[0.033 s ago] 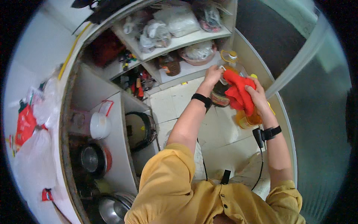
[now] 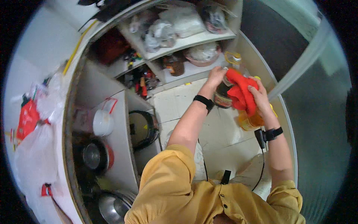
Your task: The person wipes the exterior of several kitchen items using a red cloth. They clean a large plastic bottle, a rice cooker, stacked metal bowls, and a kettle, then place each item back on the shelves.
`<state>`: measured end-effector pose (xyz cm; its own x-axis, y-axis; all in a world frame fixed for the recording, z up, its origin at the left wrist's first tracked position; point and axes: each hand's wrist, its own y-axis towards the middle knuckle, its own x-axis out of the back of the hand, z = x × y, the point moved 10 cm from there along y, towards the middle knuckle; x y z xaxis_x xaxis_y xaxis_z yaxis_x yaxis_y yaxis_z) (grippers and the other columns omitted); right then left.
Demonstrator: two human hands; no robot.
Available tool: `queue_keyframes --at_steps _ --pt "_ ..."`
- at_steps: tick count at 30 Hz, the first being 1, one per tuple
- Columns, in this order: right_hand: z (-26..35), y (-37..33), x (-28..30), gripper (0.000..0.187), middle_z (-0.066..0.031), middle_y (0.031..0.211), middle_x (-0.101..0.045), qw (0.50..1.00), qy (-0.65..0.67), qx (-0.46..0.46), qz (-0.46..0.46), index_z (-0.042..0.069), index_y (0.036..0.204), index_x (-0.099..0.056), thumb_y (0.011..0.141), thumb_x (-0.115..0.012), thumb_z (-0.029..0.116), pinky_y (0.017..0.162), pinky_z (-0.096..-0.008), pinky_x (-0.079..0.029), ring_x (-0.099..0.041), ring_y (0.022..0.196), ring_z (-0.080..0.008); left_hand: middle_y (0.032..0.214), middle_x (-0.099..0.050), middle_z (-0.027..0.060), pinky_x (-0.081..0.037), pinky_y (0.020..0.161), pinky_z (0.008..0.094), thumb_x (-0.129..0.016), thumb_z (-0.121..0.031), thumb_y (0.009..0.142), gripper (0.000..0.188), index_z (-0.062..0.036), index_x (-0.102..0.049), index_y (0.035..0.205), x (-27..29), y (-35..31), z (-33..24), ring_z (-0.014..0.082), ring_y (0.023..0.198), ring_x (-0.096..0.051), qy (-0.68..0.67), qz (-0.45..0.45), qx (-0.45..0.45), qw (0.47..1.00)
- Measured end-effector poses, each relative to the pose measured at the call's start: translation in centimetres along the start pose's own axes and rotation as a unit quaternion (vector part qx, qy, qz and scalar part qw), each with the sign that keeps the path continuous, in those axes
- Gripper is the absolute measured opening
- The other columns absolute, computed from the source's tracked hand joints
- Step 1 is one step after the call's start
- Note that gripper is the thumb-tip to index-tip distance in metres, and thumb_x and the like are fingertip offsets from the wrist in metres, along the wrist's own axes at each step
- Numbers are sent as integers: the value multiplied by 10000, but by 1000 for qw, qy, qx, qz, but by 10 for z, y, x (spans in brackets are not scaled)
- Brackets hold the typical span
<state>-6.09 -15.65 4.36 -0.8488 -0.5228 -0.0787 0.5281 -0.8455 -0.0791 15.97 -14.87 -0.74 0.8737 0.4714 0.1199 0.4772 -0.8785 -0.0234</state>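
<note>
My right hand (image 2: 260, 96) is closed on a bright red cloth (image 2: 243, 89), which is bunched up and hangs in folds. My left hand (image 2: 216, 77) is closed at the top of a dark bottle (image 2: 222, 96) with a label low on its side. A small white part shows at its fingertips. The cloth lies against the bottle and hides much of its right side. Under the cloth and my right hand stands a bottle of amber liquid (image 2: 249, 121). Behind the cloth is another large bottle with a yellow cap and handle (image 2: 233, 58).
Open shelves (image 2: 194, 41) hold plastic bags, a pink basin (image 2: 203, 56) and a brown jar (image 2: 174, 66). On the left are a white pot (image 2: 102, 123), pans and metal bowls (image 2: 113, 208). A glass door (image 2: 317, 130) stands at right, beside the tiled floor (image 2: 209, 138).
The shelves and bottles sit slightly further right in the view. Both hands keep the same hold on the bottle and the red cloth.
</note>
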Motion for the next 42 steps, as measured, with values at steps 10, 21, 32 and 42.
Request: queue_keyframes --at_steps 10,21,32,42 --pt "45 -45 -140 779 -182 1447 -421 914 -267 246 181 93 1492 -310 850 -726 242 1128 -406 -317 -393 1358 -318 1232 -616 98 -515 960 439 -564 -325 987 408 -42 -535 1280 39 -118 -81 236 1138 -604 -333 119 -38 935" --pt "93 -101 -175 608 -244 1250 -595 842 -408 296 191 127 1411 -453 852 -691 140 999 -422 -454 -574 1178 -383 1181 -645 156 -547 889 427 -479 -526 986 583 -2 -559 1230 68 -130 -70 266 1042 -651 -400 11 4 916" --pt "88 -71 -166 489 -260 1150 -634 891 -293 311 152 121 1352 -474 902 -644 203 901 -454 -494 -607 1083 -425 1223 -630 96 -485 969 429 -632 -350 904 440 -74 -560 1240 107 -129 -45 255 1098 -617 -449 -12 9 893" --pt "75 -17 -220 392 -110 1156 -642 926 -8 183 330 77 1321 -517 942 -593 142 913 -325 -485 -610 1050 -190 1316 -584 72 -414 1054 442 -600 -396 936 489 -86 -532 1308 167 -161 -81 249 1222 -542 -401 -52 -115 907"
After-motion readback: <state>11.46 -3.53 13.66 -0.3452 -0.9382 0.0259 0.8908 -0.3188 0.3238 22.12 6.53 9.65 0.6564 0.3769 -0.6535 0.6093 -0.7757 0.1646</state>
